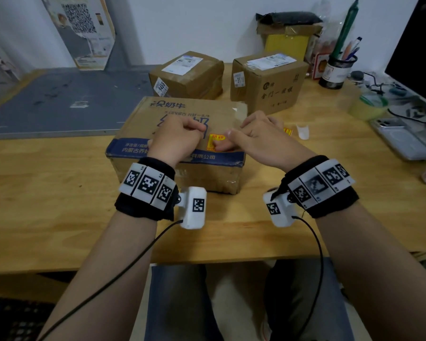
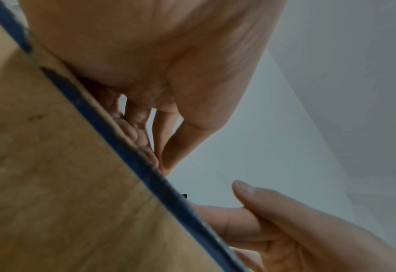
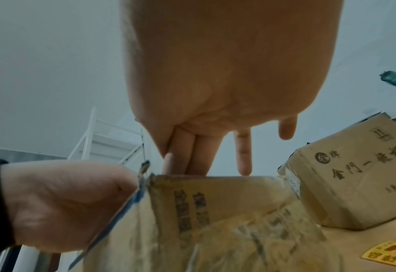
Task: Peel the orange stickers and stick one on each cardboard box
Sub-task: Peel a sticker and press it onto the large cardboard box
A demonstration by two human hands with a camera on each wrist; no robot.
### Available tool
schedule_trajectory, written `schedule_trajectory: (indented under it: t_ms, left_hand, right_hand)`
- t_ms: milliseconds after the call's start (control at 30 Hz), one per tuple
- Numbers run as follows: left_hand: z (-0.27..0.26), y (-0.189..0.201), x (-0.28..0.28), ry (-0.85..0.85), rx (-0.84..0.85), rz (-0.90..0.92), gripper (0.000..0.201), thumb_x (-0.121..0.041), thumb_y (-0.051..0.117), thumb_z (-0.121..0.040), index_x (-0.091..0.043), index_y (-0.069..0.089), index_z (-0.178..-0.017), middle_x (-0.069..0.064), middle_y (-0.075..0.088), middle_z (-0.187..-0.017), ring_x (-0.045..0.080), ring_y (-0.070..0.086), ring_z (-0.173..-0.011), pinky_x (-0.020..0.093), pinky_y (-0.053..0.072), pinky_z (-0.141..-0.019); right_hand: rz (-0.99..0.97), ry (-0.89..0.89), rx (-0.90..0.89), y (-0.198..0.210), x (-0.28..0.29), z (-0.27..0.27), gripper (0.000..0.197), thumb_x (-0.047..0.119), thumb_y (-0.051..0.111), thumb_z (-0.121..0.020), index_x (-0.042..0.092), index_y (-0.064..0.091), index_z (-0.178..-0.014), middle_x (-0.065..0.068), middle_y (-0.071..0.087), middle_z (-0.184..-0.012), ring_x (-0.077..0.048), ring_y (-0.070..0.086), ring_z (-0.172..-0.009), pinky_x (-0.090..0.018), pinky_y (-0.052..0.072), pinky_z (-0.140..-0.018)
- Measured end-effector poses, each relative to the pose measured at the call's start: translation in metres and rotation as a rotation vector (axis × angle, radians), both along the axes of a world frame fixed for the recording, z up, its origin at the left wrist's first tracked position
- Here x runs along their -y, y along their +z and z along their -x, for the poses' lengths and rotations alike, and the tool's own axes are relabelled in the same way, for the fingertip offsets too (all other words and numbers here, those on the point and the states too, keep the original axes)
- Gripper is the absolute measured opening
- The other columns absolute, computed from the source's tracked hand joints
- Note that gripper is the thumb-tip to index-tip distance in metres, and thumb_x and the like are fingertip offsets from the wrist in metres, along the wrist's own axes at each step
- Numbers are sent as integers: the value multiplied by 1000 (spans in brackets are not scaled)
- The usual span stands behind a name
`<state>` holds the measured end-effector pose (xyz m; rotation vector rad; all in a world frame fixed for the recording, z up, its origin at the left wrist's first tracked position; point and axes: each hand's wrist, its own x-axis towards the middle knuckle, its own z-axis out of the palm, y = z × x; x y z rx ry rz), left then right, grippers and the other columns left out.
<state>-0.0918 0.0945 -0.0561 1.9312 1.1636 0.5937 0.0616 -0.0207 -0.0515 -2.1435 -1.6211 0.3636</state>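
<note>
Orange sticker (image 1: 213, 142) lies on the big box (image 1: 182, 114), long axis toward the desk's (image 1: 59, 193) front edge. 3 boxes, 2 stickers visible. Left hand (image 1: 176, 140) fisted, empty; right hand (image 1: 256, 137) presses the sticker with its thumb, fingers relaxed.

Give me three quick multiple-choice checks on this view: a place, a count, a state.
1. Where does the orange rectangular sticker between the hands lie?
A. on top of the large blue-printed cardboard box
B. on the black monitor
C. on the floor

2. How many cardboard boxes stand on the wooden table?
A. one
B. three
C. five

3. What is the right hand doing?
A. lifting a pen
B. pressing fingers on the sticker
C. hanging off the table

Answers: 1 A, it lies flat on the box top; 2 B, one near, two smaller behind; 3 B, fingertips touch the sticker.
</note>
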Motion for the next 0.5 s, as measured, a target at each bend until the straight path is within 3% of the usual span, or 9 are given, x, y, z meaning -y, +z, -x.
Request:
schedule_trajectory:
  t_ms: [100,233,367,433,500]
  left_hand:
    - [0,0,1,15,-28,-4,19,-26,65,-90,-38,69,-76,-14,61,-101,19,56,-120,46,40,-111]
    - [0,1,2,38,-37,-10,17,-30,66,-86,-39,70,-73,-21,60,-93,20,56,-121,50,37,-113]
    - [-2,3,6,56,-42,5,15,-34,64,-82,-40,71,-70,-30,56,-88,21,57,-120,53,36,-113]
    - [-2,3,8,60,-42,9,13,-41,61,-74,-43,71,-67,-31,58,-88,22,58,-117,54,37,-111]
    - [-2,3,9,59,-37,17,14,-43,59,-70,-46,71,-65,-31,59,-89,22,59,-116,55,38,-110]
  right_hand:
    - [23,-63,104,-4,2,-4,41,56,31,-105,53,71,-116,9,62,-127,-15,34,-135,-51,14,-116]
    - [-20,-59,85,2,7,-3,37,53,39,-105,48,76,-110,6,60,-109,-16,38,-127,-40,26,-101]
    - [7,-99,89,-2,10,-5,42,57,35,-104,48,75,-115,-1,61,-113,-19,38,-129,-45,29,-103]
    - [-4,-133,83,-4,11,-6,44,60,37,-102,44,76,-112,-5,55,-107,-19,42,-120,-45,33,-101]
    - [-46,-106,18,-5,10,-8,41,59,40,-100,44,79,-106,-5,52,-92,-15,46,-101,-40,40,-92]
